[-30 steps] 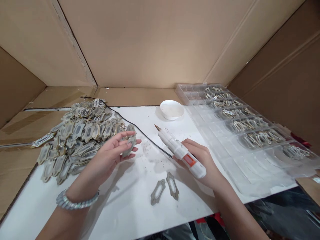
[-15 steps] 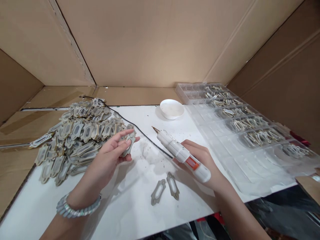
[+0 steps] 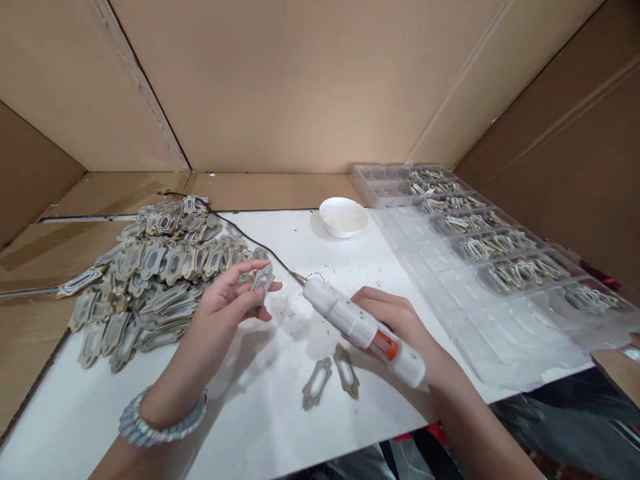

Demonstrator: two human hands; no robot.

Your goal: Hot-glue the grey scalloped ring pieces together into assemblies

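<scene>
Pinched a grey frame (image 3: 262, 283) between the thumb and fingers of the left hand (image 3: 226, 299), held over the left middle of the white tabletop (image 3: 280, 440), just to the right of a broad heap of similar frames (image 3: 154, 260). Pressed the thumb on its near end, set the index finger at its far end, and had the other fingers slightly apart behind it. Gripped a white glue gun (image 3: 345, 313) in the right hand (image 3: 400, 317), over the middle of the tabletop, with fingers curled around it; could not tell the place of each fingertip behind the gun's body. Pointed the nozzle (image 3: 299, 277) left and far, near the held frame, with a visible gap between. Had two loose frames (image 3: 317, 383) lying flat at the near middle, just beside each other. Saw a black cord (image 3: 245, 235) run from the far left, past the heap, toward the nozzle; a white bowl (image 3: 345, 233) at far centre; clear compartment trays (image 3: 419, 230) along the right, with metallic pieces (image 3: 525, 273) in several sections. Wore a grey bracelet (image 3: 163, 435) on the left wrist.
</scene>
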